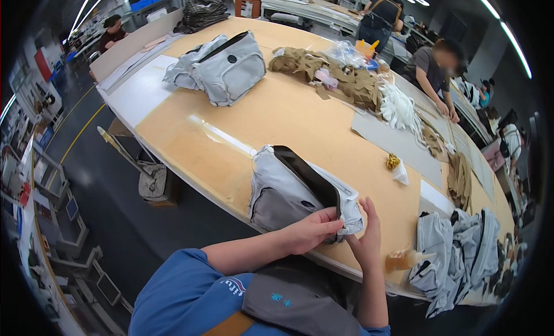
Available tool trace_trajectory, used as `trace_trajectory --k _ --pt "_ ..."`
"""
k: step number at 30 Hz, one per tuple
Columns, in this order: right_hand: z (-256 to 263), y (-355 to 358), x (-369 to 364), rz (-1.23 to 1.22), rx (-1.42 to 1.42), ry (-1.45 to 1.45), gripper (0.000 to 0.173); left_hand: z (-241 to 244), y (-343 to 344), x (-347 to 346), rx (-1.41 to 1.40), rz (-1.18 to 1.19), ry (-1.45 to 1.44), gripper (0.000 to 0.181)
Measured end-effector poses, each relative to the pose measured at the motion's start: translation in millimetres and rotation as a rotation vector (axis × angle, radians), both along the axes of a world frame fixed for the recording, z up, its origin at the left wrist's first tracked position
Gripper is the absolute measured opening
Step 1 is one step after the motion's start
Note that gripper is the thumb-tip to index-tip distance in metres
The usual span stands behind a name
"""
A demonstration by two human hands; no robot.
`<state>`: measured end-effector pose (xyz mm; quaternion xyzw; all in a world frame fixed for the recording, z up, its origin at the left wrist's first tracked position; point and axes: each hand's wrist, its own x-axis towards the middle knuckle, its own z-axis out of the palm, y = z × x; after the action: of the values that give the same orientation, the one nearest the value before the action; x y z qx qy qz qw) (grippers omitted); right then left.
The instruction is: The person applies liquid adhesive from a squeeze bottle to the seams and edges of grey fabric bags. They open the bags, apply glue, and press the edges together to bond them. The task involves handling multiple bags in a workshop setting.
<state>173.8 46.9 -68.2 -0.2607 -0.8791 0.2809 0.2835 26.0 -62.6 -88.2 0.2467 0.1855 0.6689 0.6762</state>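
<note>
A grey fabric bag (285, 201) with raw, thready seams and a dark lining lies at the near table edge, its long mouth agape. My left hand (314, 230) pinches the rim at the bag's right end between thumb and fingers. Around that same corner is my right hand (368, 234), its thumb low against the cloth and its fingers raised along the end; part of the thumb is hidden by the fabric. On the bag's front sits a small dark oval patch (307, 204).
Another grey bag (233, 72) stands farther back. Brown fabric pieces (346, 76) and white strips (396, 104) are heaped beyond. To the right are a glue bottle (402, 260), a grey bag pile (454, 245) and gold-coloured small parts (392, 161). A person (433, 72) works across the table.
</note>
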Motion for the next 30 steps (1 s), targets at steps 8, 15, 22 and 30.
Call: trace_trajectory --k 8,15,22,30 --pt "14.9 36.6 101.0 -0.058 0.921 -0.988 0.08 -11.6 -5.2 -2.4 -0.01 0.057 -0.033 0.034" --pt "-9.8 62.1 163.4 -0.067 0.787 -1.331 0.054 -17.3 -11.5 -4.7 -0.081 0.025 -0.112 0.033" --pt "-44.6 91.5 213.6 -0.236 0.928 -1.186 0.044 -26.3 -25.9 -2.1 -0.156 -0.06 -0.088 0.036" --pt "24.7 63.7 185.0 -0.581 0.746 -0.485 0.048 -16.8 -9.2 8.3 -0.1 -0.031 -0.168 0.033"
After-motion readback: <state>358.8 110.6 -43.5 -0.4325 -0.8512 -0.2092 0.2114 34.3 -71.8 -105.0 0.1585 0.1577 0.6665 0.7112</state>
